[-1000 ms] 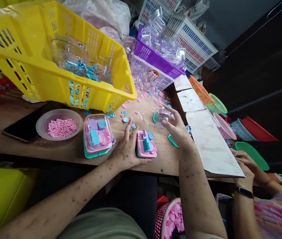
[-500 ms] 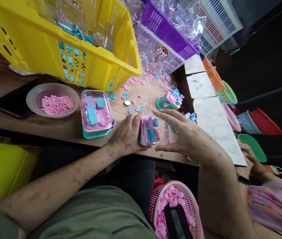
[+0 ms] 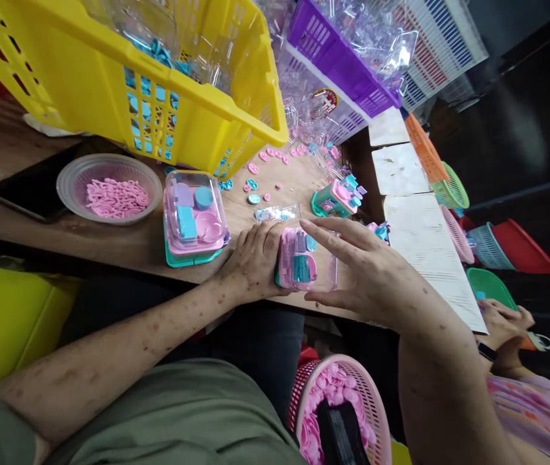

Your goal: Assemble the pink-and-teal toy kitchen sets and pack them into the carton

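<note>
The left hand [image 3: 255, 261] curls around the left side of a pink toy box [image 3: 285, 265] at the near edge of the table [image 3: 240, 219]. The right hand [image 3: 366, 274], thumb and fingers spread wide, grips a clear cover [image 3: 327, 268] that partly overlaps the box. Leftward, a covered toy box [image 3: 196, 223] stands beside a bowl [image 3: 72, 194] of pink pieces [image 3: 117, 198].
</note>
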### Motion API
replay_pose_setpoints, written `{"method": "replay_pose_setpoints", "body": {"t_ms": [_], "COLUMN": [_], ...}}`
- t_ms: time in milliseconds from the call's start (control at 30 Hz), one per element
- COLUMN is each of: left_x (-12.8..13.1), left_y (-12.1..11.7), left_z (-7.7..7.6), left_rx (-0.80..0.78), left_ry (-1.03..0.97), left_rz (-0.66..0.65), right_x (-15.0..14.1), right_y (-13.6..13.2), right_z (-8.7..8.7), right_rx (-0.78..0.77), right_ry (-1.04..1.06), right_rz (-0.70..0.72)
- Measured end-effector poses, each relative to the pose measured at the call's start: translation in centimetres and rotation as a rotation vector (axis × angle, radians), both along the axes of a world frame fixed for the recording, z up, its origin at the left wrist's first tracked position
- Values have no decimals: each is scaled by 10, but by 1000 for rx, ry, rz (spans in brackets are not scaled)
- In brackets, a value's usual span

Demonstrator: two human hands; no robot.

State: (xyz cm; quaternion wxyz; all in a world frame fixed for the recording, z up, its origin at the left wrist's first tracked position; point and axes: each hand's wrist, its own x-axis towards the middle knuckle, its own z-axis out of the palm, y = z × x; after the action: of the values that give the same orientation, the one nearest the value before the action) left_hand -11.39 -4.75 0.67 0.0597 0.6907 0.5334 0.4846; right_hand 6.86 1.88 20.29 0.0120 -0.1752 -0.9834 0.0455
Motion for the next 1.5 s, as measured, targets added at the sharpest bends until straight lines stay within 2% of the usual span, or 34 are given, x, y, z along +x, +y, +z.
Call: {"method": "replay_pose_setpoints", "body": {"t_ms": [367, 467, 600, 700, 867, 1067, 1267, 1500], "left_x": [2, 3, 3, 4, 5, 3, 5, 2], "left_y": [1, 2, 4, 4, 1, 0, 1, -2], "left_z": [0, -1, 0, 1, 2, 5, 7, 14], "left_rx": [-29, -104, -231, -230, -233, -257, -285, -322], "left_ry": [-17, -36, -77, -79, -62, -55, -59, 37], "left_rz": [-26, -33, -36, -49, -47, -74, -34, -19], "right_x": [-5, -14, -22, -22, -24, -32, -31, -43], "right_y": [-9, -9, -8, -7, -9, -11, -13, -19], "right_z": [0, -11, -33, -41, -38, -30, -36, -38], "right_rx": [47, 41, 130, 173, 204, 121, 32, 90], "right_ry": [-56, -33, 102, 177, 209, 99, 103, 64], "right_rz": [-6, -40, -64, -49, 2, -62, -158, -179]}}
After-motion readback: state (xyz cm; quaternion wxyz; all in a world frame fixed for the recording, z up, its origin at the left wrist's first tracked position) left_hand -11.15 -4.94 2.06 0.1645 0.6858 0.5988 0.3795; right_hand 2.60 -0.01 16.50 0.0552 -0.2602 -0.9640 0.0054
